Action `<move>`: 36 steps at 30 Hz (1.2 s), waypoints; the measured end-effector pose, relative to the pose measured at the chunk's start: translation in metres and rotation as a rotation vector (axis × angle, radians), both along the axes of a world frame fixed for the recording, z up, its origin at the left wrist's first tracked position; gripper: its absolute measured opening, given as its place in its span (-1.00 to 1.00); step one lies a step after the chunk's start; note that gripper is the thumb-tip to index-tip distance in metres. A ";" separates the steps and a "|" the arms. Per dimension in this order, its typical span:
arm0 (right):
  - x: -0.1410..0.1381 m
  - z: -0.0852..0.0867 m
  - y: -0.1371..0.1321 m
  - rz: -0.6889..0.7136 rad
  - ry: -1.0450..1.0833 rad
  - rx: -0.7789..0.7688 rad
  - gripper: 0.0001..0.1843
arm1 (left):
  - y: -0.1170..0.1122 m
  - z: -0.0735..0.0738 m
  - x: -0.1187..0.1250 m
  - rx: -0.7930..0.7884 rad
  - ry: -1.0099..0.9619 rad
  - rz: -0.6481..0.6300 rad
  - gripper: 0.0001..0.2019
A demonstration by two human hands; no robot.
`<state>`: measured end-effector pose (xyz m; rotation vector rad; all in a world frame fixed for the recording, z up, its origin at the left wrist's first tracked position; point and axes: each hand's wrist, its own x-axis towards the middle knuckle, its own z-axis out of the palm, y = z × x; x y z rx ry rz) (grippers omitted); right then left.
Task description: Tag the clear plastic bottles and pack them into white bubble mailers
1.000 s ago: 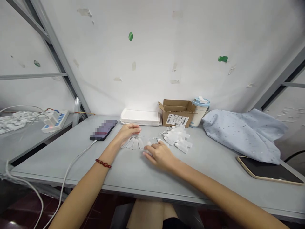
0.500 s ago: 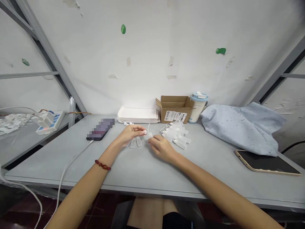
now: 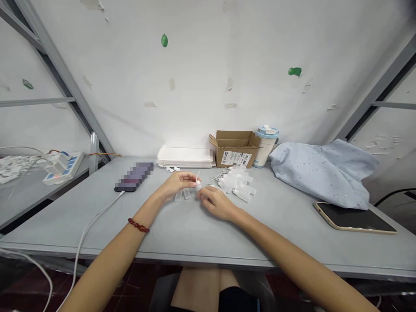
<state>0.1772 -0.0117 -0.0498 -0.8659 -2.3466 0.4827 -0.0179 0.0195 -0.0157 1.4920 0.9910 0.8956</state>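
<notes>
My left hand [image 3: 178, 184] pinches a small white cap [image 3: 198, 184] against the top of a little frosted plastic bottle. A thin white strand rises above the cap. My right hand [image 3: 217, 202] is closed around the bottle, and its fingers hide most of it. Two similar frosted bottles [image 3: 186, 193] lie beside my left hand, partly covered by it. Behind that hand sit several small white caps [image 3: 174, 169]. To the right of my right hand is a loose pile of frosted bottles [image 3: 241, 181] with white tops and thin strings.
At the back stand a stack of white sheets [image 3: 185, 155], an open cardboard box [image 3: 235, 156] and a lidded cup [image 3: 264, 149]. A light blue cloth [image 3: 318, 171] and a phone [image 3: 355, 217] lie right. Left is another phone [image 3: 134, 177] with a white cable [image 3: 87, 229].
My hands have come together: the cap in my left hand now meets the bottle in my right. The whole view has shifted slightly.
</notes>
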 end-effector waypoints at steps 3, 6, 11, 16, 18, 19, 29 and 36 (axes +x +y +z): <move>-0.001 0.000 -0.001 -0.012 0.008 -0.033 -0.76 | 0.000 0.000 0.000 0.003 0.018 -0.022 -0.69; -0.001 0.001 -0.002 -0.020 0.031 -0.053 -0.76 | -0.001 0.001 0.001 -0.003 0.021 -0.016 -0.70; -0.002 0.003 -0.005 -0.083 0.136 -0.082 -0.83 | -0.003 0.004 0.002 -0.003 0.042 -0.002 -0.73; -0.002 0.001 -0.005 -0.181 0.208 -0.125 -0.86 | -0.005 0.004 0.003 -0.008 0.076 -0.030 -0.73; -0.003 -0.001 -0.004 -0.201 0.245 -0.157 -0.85 | -0.005 0.003 0.003 0.002 0.071 -0.021 -0.72; -0.003 -0.001 -0.004 -0.207 0.263 -0.182 -0.85 | -0.005 0.003 0.003 0.010 0.067 -0.014 -0.71; -0.007 0.004 -0.007 -0.142 0.490 -0.518 -0.81 | -0.006 0.005 0.004 0.039 0.037 -0.027 -0.70; -0.007 0.003 -0.007 -0.111 0.540 -0.540 -0.79 | -0.008 0.004 0.008 0.014 0.094 -0.028 -0.65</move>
